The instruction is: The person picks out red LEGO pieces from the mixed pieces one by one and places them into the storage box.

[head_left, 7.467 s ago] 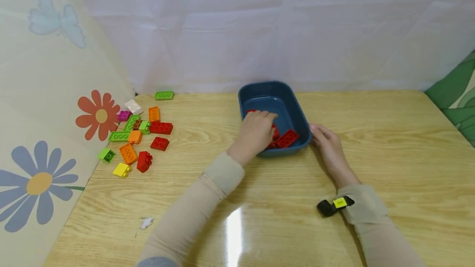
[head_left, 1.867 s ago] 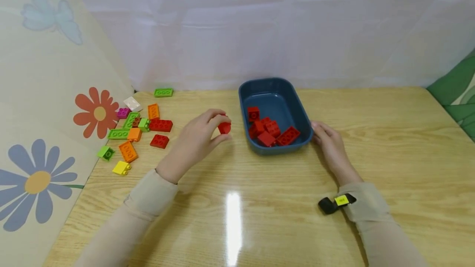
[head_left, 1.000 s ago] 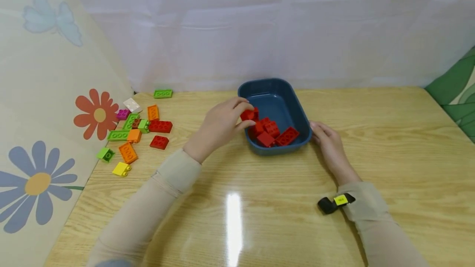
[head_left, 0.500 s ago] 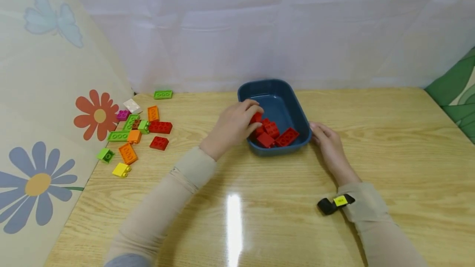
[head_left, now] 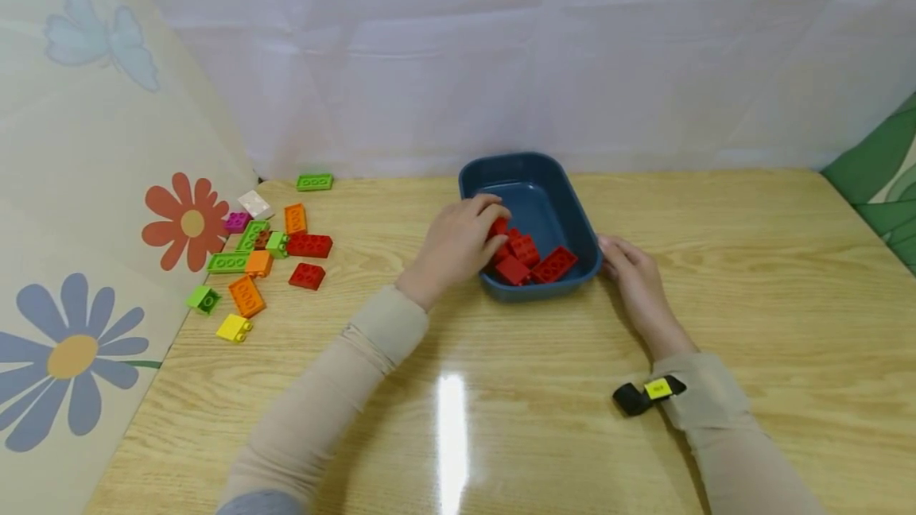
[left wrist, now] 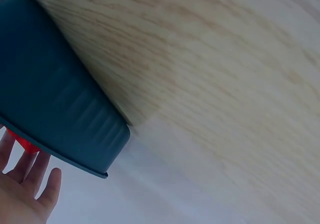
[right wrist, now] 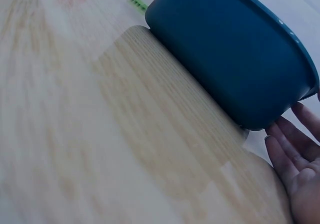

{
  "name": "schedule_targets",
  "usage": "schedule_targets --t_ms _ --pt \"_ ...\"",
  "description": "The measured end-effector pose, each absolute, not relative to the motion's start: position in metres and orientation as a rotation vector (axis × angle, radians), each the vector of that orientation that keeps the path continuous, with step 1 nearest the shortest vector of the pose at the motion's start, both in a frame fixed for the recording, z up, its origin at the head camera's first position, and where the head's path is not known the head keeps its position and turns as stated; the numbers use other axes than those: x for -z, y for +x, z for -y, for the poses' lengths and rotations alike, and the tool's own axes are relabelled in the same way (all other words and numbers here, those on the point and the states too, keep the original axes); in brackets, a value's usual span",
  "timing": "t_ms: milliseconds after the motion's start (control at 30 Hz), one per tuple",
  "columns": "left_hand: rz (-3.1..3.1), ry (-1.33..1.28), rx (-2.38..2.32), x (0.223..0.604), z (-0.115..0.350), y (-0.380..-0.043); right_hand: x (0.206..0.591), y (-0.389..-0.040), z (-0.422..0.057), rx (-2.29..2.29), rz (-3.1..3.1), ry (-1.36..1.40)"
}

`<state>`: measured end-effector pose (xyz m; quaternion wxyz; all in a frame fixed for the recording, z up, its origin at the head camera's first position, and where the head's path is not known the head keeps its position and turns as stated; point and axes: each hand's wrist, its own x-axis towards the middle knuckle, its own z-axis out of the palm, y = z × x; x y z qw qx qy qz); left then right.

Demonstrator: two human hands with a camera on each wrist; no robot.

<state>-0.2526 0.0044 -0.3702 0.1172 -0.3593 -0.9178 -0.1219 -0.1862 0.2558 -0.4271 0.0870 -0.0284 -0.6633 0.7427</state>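
Inside the left end of a blue plastic bin (head_left: 580, 209), my left hand (head_left: 458, 241) pinches a red toy brick (head_left: 498, 225) between thumb and fingers. Most of that brick is covered by the hand. Several more red toy bricks (head_left: 525, 249) lie just beyond the thumb, in the bin's near part. In the left wrist view, a bit of red (left wrist: 22, 143) shows beside the fingers at the bin's rim. My right hand (head_left: 635, 276) rests its fingertips against the outside of the bin's right near corner. The right wrist view shows these fingers (right wrist: 287, 144) touching the outer wall.
Loose bricks are scattered at the table's left: two red ones (head_left: 309, 245), several green ones, orange ones, a yellow brick (head_left: 234, 328), a white one (head_left: 255, 204) and a purple one (head_left: 237, 222). A white cloth (head_left: 644, 62) hangs behind the table (head_left: 544, 420).
My left hand has carried a red brick from left of the bin into it; over the last half second it moved only slightly. The right hand and bin have stayed put.
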Motion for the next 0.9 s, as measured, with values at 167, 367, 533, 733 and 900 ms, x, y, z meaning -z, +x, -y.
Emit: schedule_targets --t_ms 167,367,533,733,900 --pt "2.725 -0.997 0.373 0.3756 -0.0068 -0.2535 0.4275 -0.1862 -0.2547 -2.215 1.966 -0.094" --pt "2.752 -0.947 0.399 0.3792 -0.0084 -0.253 0.4278 -0.1863 -0.2538 -2.235 1.933 -0.094" --pt "2.758 -0.934 0.364 0.3799 -0.0083 -0.2518 0.4273 -0.1862 -0.2541 -2.242 1.92 -0.085" --pt "2.703 -0.917 0.245 0.3797 -0.0069 -0.251 0.4268 -0.1864 -0.2544 -2.237 1.915 -0.096" --pt "2.661 -0.913 0.149 0.3792 -0.0071 -0.2502 0.4271 -0.1867 -0.2545 -2.236 1.929 -0.103"
